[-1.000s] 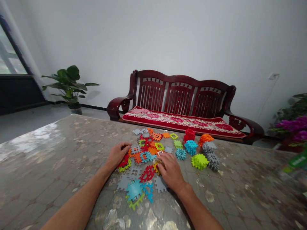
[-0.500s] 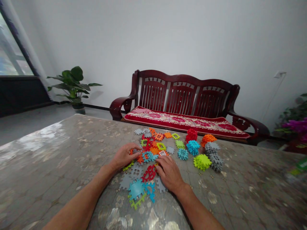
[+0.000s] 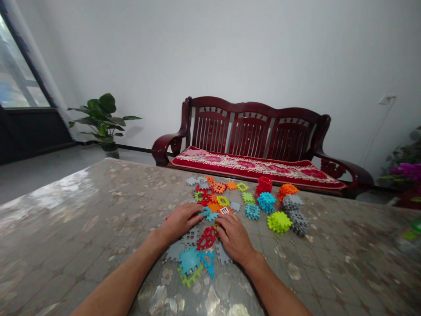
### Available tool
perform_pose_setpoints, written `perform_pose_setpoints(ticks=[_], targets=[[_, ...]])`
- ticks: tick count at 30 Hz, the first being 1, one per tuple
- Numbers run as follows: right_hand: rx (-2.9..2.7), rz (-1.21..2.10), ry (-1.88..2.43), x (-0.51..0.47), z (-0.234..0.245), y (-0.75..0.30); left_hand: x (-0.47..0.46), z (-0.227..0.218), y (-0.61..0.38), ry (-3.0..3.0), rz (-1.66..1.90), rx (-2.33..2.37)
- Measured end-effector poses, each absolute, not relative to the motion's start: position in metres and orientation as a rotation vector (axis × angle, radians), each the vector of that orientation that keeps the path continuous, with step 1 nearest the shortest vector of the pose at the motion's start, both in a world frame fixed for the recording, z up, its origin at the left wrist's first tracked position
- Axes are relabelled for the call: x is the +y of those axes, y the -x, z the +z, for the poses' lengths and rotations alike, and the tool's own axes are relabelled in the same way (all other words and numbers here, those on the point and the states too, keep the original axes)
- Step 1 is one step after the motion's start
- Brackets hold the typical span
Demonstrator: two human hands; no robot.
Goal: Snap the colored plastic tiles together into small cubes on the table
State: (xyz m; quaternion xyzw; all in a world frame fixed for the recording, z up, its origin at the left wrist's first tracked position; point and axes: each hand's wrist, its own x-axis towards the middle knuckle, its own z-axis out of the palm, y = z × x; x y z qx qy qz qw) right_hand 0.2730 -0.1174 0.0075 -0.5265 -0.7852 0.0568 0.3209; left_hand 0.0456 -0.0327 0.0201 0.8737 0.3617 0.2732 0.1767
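Flat plastic building pieces with toothed edges lie spread in front of me. My left hand [image 3: 183, 219] reaches over the left side of the spread, thumb and fingers apart, its tips at some blue pieces [image 3: 209, 214]. My right hand [image 3: 234, 235] is bent, thumb and forefinger around a small yellowish piece [image 3: 216, 228], mostly hidden by the fingers. Between my forearms lie a red piece [image 3: 206, 238], a grey window piece [image 3: 190, 237], a large blue square [image 3: 190, 260] and a green frame piece [image 3: 190, 276]. A white window piece [image 3: 224, 210] sits just beyond my right fingertips.
To the right stand stacks of pieces: red [image 3: 264, 185], blue [image 3: 266, 202], lime green [image 3: 279, 222], orange [image 3: 287, 190] and grey [image 3: 298, 222]. A patterned cover lies on the table [image 3: 108, 210]. Behind it is a wooden bench [image 3: 250, 131]; a potted plant [image 3: 105, 118] stands left.
My left hand has moved right and slightly toward me, now covering the orange and green pieces that showed beside it. My right hand stays nearly in place.
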Motion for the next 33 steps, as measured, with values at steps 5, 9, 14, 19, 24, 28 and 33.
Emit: perform_pose_setpoints(ticks=[5, 9, 14, 19, 24, 28, 33], targets=[[-2.058, 0.138, 1.364, -0.116, 0.005, -0.274, -0.027, 0.023, -0.046, -2.063, 1.016, 1.315], [-2.054, 0.132, 1.357, -0.115, 0.004, -0.275, -0.022, 0.024, -0.046, -1.826, 1.127, 1.38], [-2.058, 0.147, 1.357, -0.115, 0.003, -0.275, -0.021, 0.025, -0.046, -1.682, 1.072, 1.349], [-2.061, 0.165, 1.363, -0.115, 0.003, -0.275, -0.021, 0.024, -0.049, -1.617, 1.043, 1.289], [-2.01, 0.156, 1.379, -0.117, 0.005, -0.274, -0.025, 0.026, -0.055, -1.499, 1.021, 1.144], [-1.896, 0.117, 1.404, -0.119, 0.01, -0.274, -0.035, 0.034, -0.062, -1.48, 0.986, 1.036], [-1.766, 0.153, 1.449, -0.121, 0.013, -0.272, -0.049, 0.041, -0.075, -1.438, 0.891, 0.96]])
